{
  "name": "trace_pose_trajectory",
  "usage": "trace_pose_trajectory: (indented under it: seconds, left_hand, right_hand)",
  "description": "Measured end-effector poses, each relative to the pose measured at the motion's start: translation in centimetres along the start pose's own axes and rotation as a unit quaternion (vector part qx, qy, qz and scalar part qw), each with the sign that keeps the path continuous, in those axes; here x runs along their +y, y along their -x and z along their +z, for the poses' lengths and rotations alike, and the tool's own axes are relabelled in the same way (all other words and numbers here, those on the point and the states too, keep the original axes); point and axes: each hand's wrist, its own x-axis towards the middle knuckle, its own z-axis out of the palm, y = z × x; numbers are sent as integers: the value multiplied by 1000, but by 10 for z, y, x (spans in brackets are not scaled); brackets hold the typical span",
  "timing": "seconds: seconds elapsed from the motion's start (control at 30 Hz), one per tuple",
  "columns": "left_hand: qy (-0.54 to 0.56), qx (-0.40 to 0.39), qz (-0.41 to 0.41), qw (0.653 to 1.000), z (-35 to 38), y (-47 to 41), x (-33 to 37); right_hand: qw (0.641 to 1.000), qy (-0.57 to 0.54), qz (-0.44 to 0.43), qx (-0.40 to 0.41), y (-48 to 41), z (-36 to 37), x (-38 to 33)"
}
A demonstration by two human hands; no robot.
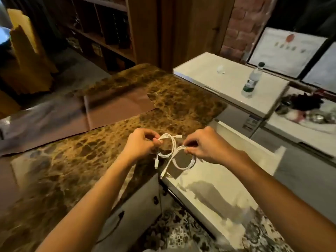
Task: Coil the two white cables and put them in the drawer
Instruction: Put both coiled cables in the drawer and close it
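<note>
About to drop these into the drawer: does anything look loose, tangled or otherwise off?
Mostly tidy. The left hand pinches the left coil, the right hand the right coil, but a plug end dangles free from each, and the coils overlap midway; snagged or not, I cannot tell.

white cables (174,151), brown-gold mottled marble counter (181,99), white drawer (227,179), floral patterned floor tiles (178,231), red brick wall (243,20)

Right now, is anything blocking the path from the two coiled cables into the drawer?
Nothing visible does. The left hand pinches the left coil and the right hand pinches the right coil. The drawer stands open directly beneath the right coil, with nothing seen on its floor.
</note>
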Motion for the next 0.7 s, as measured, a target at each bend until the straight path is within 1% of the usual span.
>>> trace_pose_trajectory:
  seconds: [0.07,0.23,0.4,0.6,0.7]
  left_hand:
    - [2,-10,2,1000,33,2,13]
    - [-10,-5,9,1000,101,9,27]
    - [-28,-5,-36,999,144,14,27]
    - [-69,-3,-96,993,175,17,11]
    - [-71,-5,-133,989,187,8,-4]
  right_hand:
    - [1000,-9,16,6,22,-7,33]
    - [998,-21,51,-9,57,-16,98]
    - [997,-31,64,-27,68,-7,142]
    - [995,-48,76,-48,62,22,178]
    - [993,-58,88,-57,49,40,196]
